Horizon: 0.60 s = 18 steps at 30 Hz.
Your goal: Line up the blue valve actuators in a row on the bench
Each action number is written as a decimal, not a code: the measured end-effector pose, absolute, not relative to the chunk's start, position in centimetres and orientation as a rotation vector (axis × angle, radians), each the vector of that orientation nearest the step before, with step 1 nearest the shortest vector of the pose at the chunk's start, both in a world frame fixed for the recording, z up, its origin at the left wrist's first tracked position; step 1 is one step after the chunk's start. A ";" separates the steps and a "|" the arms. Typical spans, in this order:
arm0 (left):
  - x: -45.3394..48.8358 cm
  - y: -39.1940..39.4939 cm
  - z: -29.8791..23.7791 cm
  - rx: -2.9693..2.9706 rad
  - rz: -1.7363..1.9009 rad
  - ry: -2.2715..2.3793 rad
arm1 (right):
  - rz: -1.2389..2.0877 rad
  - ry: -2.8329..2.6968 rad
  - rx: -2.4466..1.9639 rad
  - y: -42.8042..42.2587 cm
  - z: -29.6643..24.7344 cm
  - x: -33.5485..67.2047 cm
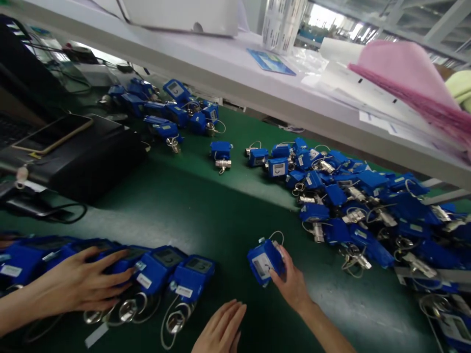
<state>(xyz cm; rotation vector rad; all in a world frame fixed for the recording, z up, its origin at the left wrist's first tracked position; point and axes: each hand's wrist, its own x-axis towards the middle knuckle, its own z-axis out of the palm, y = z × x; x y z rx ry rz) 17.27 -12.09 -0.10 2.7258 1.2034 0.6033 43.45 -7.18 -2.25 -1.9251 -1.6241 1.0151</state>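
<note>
My right hand (292, 284) is closed on a small blue valve unit (264, 262) with a white label and a thin wire loop, holding it just above the green mat (206, 206). Low in the middle, my left hand (221, 331) lies open and flat with its fingers together, holding nothing. It is just right of a row of blue units (172, 277) with metal fittings laid side by side.
Another person's hand (79, 287) reaches in from the left and rests on that row. A big heap of blue units (353, 206) lies at right, a smaller group (172, 110) at the back. A black box with a phone (51, 132) stands left, under a white shelf (228, 73).
</note>
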 end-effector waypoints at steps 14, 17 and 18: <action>15.3 -13.6 1.6 2.609 0.439 1.536 | 2.222 -0.442 -1.908 -9.7 -0.4 32.3; 13.3 -14.0 0.9 2.451 0.528 1.636 | 2.254 -0.277 -1.932 -8.7 -1.3 30.6; 12.3 -14.4 0.5 2.391 0.578 1.668 | 2.304 -0.272 -1.903 -8.4 -1.4 30.5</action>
